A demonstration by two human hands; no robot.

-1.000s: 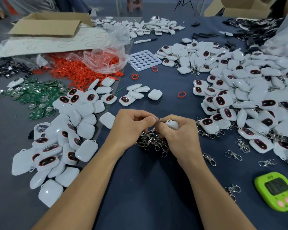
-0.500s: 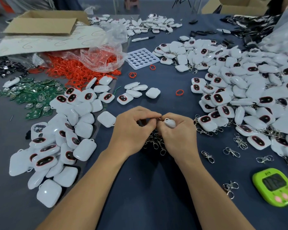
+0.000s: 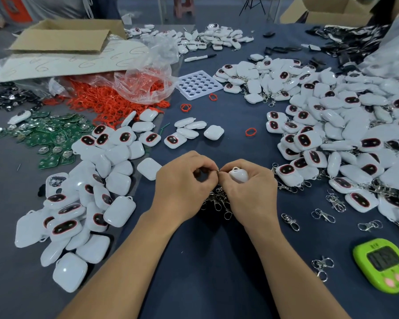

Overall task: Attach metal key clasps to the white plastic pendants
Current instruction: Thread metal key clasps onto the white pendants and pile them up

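My right hand [image 3: 251, 192] grips a white plastic pendant [image 3: 238, 175] with its small loop pointing up and left. My left hand [image 3: 184, 180] pinches a metal key clasp [image 3: 217, 170] at its fingertips, right against the pendant's loop; most of the clasp is hidden by the fingers. Under both hands lies a heap of loose metal clasps [image 3: 219, 201]. A pile of bare white pendants [image 3: 85, 203] lies to the left. A large pile of pendants with clasps on them [image 3: 346, 139] spreads to the right.
A green timer [image 3: 386, 264] sits at the lower right, with loose clasps [image 3: 321, 215] scattered near it. Red rubber rings [image 3: 106, 104] spill from a plastic bag, green circuit boards [image 3: 48, 137] lie left, and a white tray [image 3: 198, 87], a marker and cardboard boxes stand behind.
My hands stay together over the clasp heap with only small finger movements; the pendant has turned a little in my right hand, and the camera view has shifted slightly.
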